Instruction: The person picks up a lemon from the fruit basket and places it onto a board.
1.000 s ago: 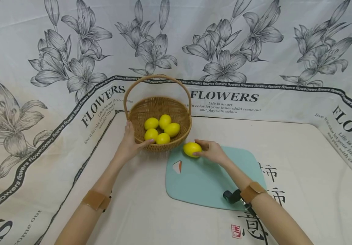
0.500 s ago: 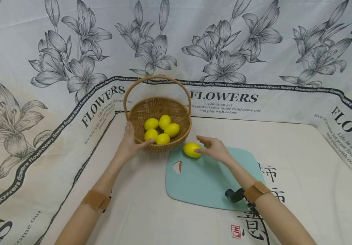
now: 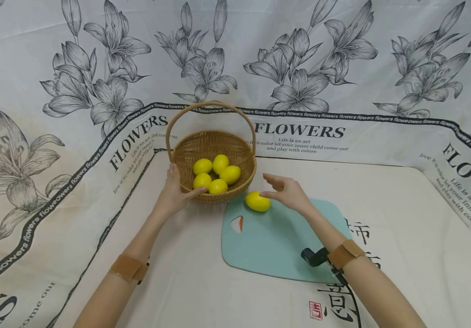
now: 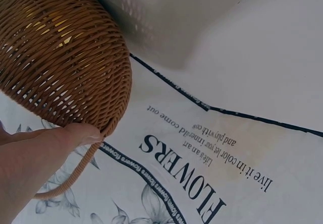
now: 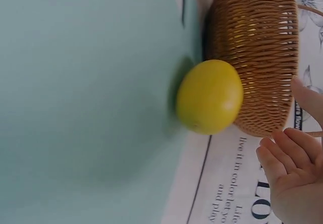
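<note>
In the head view, a wicker basket (image 3: 211,145) with an arched handle holds several yellow lemons (image 3: 221,164). My left hand (image 3: 172,191) rests against its left side, fingers extended along the outside and thumb along the front rim. The left wrist view has that hand (image 4: 45,156) with a digit at the rim beside the handle's foot. One lemon (image 3: 258,201) lies on the upper left corner of a light blue-green cutting board (image 3: 276,246), close to the basket. My right hand (image 3: 288,193) is spread just above and right of this lemon, gripping nothing; the right wrist view shows its palm and loose fingers (image 5: 298,158).
A white cloth with black lettering (image 3: 338,303) covers the table under the board. Behind it rises a flower-printed cloth backdrop (image 3: 301,68). The board has a triangular hole (image 3: 237,224) near its left edge. A small black camera (image 3: 313,256) sits at my right wrist.
My right hand has let go of the lemon on the board and moved slightly up and right, its fingers opening. The left hand and basket have stayed in place.
</note>
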Demonstrator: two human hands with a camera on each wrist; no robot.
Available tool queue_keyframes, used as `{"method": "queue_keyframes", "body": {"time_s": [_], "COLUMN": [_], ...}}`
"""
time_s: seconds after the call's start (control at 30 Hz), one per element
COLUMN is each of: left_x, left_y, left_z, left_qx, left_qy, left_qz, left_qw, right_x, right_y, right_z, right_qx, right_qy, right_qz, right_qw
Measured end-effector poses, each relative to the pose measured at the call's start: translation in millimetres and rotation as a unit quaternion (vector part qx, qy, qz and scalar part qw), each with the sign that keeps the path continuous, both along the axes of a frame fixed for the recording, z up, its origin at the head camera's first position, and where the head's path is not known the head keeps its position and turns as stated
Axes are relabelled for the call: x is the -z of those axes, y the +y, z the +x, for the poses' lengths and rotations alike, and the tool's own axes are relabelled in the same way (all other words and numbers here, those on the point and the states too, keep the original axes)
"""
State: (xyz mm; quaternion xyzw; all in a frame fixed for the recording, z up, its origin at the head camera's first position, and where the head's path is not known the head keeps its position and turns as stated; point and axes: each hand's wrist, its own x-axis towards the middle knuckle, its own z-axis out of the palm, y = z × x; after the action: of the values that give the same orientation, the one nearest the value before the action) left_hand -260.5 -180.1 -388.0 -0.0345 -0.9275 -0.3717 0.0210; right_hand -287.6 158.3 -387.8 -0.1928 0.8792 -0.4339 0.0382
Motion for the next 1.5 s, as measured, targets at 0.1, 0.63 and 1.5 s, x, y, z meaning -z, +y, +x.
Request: {"method": "queue_keyframes", "body": {"time_s": [0.1,0.63,1.5], "left_x": [0.5,0.8,3.4], "left_y": [-0.9,-6.1,-2.8], "left_z": [-0.5,-1.6,-3.7], "left_qx": [-0.002,-0.006,-0.01], "left_qy": [0.0,0.0,0.007], "left_qz": [0.001,-0.003,0.008], "left_qw": [1.0,1.0,0.9999], "right_x": [-11.8,-73.5,-30.8], "right_y": [-2.2,-40.7,-130.5], "right_z": [-3.0,-18.8,-60.6], "right_qx": [-0.006,-0.033,-0.125], "right_qy": [0.009,0.06,0.033], "right_qz": [-0.014,-0.012,0.167], "right_qw": [1.0,0.998,0.977]}}
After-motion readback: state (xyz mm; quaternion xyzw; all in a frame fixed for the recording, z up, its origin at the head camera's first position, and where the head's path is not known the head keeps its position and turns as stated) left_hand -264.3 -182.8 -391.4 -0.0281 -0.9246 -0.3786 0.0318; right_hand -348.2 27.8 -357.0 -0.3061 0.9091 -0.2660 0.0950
